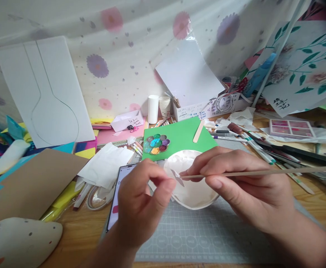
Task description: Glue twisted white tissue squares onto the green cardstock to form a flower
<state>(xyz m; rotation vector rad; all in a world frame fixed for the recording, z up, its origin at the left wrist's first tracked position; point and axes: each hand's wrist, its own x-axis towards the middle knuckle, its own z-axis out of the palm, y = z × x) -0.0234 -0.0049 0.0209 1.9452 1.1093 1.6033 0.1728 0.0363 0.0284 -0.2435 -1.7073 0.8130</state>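
My left hand (143,203) is pinched on the near left rim of a white bowl-shaped paper shell (192,186), thumb against forefinger. My right hand (243,184) grips a thin wooden stick (263,172) between thumb and fingers. The stick runs off to the right, and its left tip touches a small pale scrap (177,175) inside the shell. The shell sits over a grey cutting mat (196,234) at the desk's front. A phone (117,193) lies partly under my left hand.
A green card (182,136) behind the shell carries a round paint palette (156,144) and a flat wooden stick (198,131). Markers (246,139) and a pink palette (291,128) lie right. Brown card (31,184), tissue (104,165) and a white board (44,89) stand left.
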